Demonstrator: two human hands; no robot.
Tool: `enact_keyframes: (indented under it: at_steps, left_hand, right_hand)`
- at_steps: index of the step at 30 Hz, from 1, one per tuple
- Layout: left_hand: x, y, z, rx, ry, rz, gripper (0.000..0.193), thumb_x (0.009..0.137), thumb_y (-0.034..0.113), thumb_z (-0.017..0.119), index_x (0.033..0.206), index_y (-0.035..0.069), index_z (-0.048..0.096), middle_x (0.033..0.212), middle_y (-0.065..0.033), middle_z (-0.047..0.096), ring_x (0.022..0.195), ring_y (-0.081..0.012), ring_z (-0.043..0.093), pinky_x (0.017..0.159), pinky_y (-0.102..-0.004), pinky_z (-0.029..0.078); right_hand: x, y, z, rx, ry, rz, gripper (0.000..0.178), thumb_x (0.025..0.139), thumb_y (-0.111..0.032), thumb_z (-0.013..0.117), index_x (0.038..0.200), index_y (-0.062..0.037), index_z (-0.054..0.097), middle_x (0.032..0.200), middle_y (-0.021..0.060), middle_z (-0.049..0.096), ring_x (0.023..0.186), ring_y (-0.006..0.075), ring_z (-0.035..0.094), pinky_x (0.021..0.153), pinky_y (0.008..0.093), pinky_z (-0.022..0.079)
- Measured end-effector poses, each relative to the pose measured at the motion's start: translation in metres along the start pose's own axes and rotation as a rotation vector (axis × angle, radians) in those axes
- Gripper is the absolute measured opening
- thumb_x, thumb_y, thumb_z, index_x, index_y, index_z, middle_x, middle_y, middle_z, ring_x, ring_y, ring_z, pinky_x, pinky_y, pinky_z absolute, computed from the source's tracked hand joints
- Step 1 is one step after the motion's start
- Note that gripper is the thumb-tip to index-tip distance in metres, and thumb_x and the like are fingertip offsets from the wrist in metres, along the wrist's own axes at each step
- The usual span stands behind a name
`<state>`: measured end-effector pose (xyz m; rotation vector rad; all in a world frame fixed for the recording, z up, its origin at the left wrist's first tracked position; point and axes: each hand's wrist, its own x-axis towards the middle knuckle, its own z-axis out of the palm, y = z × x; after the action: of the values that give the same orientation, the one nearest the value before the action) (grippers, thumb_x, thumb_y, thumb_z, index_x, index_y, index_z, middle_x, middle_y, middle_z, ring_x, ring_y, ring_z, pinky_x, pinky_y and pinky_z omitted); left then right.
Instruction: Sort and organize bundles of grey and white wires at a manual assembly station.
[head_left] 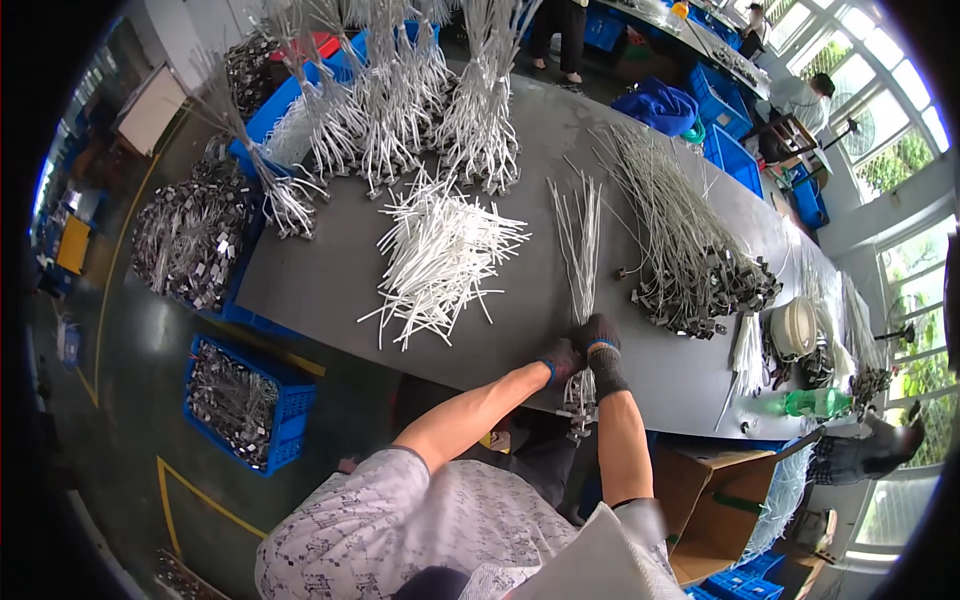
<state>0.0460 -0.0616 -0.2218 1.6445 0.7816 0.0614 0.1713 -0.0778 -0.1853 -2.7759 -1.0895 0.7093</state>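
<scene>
Both my hands wear dark knitted gloves and meet at the table's near edge. My left hand (563, 358) is closed round a thin bundle of grey wires (580, 235). Right beside it, my right hand (598, 335) grips the same bundle. Its loose wire ends fan out away from me on the tabletop, while small dark connectors hang at the near end below my hands. To the left lies a loose heap of short white tubes (445, 255). On the right spreads a large pile of wires with dark connectors (690, 270). Fingertips are partly hidden.
Tied wire bundles (400, 110) with white ends stand along the far left of the grey table (310, 285). A blue crate (290, 425) of wire parts sits on the floor at left. At right are a green bottle (818, 403) and an open cardboard box (700, 505).
</scene>
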Motion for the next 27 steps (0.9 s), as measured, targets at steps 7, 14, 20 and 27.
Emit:
enact_keyframes:
  at_steps: [7, 14, 20, 27]
  left_hand:
    - [-0.050, 0.025, 0.004, -0.506, -0.101, -0.289, 0.034, 0.086, 0.038, 0.073, 0.098, 0.006, 0.070, 0.096, -0.0142, 0.074, 0.088, -0.0308, 0.071, 0.083, -0.0460, 0.055]
    - [-0.072, 0.110, -0.003, -1.562, -0.301, -0.221, 0.023, 0.093, 0.021, 0.072, 0.105, 0.003, 0.065, 0.071, -0.0024, 0.058, 0.059, -0.0173, 0.056, 0.059, -0.0346, 0.050]
    - [-0.121, 0.227, -0.065, -0.144, 0.104, 0.917, 0.014, 0.087, 0.011, 0.067, 0.101, 0.008, 0.066, 0.069, -0.0050, 0.061, 0.060, -0.0184, 0.061, 0.060, -0.0347, 0.050]
    - [-0.129, 0.260, -0.089, -0.440, 0.315, 0.876, 0.048, 0.087, -0.001, 0.069, 0.133, -0.006, 0.055, 0.106, -0.0109, 0.071, 0.087, -0.0123, 0.068, 0.075, -0.0258, 0.057]
  right_hand:
    - [-0.084, 0.082, -0.001, -0.054, -0.075, -0.284, 0.036, 0.082, -0.031, 0.070, 0.098, 0.0010, 0.072, 0.093, 0.0274, 0.071, 0.095, 0.0445, 0.069, 0.082, 0.0483, 0.055]
    - [-0.236, 0.071, -0.073, 0.117, -0.052, -0.535, 0.026, 0.087, -0.024, 0.065, 0.102, -0.0025, 0.066, 0.090, 0.0269, 0.069, 0.089, 0.0473, 0.065, 0.075, 0.0507, 0.054]
    - [-0.262, 0.010, -0.128, 0.332, 0.463, -0.454, 0.024, 0.090, -0.026, 0.067, 0.107, -0.0104, 0.066, 0.086, 0.0214, 0.069, 0.083, 0.0451, 0.066, 0.067, 0.0516, 0.054]
    - [-0.242, -0.007, -0.149, 0.433, 0.620, -0.501, 0.079, 0.083, -0.041, 0.079, 0.148, -0.0110, 0.043, 0.139, 0.0228, 0.055, 0.117, 0.0391, 0.063, 0.096, 0.0494, 0.052]
